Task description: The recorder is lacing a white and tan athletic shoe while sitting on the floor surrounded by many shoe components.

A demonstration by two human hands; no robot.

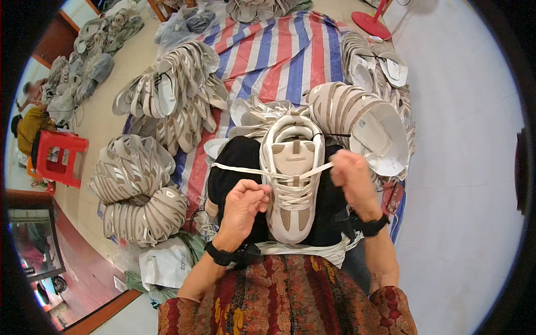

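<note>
A beige and white lace-up sneaker rests on my lap, its toe toward me. White laces cross its front through the lower eyelets. My right hand is closed on a lace end and draws it out to the right of the tongue. The other lace end stretches left across my black-clad leg, above my left hand. My left hand is at the shoe's left edge with fingers curled together. Whatever its fingertips pinch, if anything, is hidden.
Bundles of beige shoe uppers stand left, with more uppers at right. A striped tarp covers the floor ahead. A red stool and a seated person are far left. White bundled laces lie across my lap.
</note>
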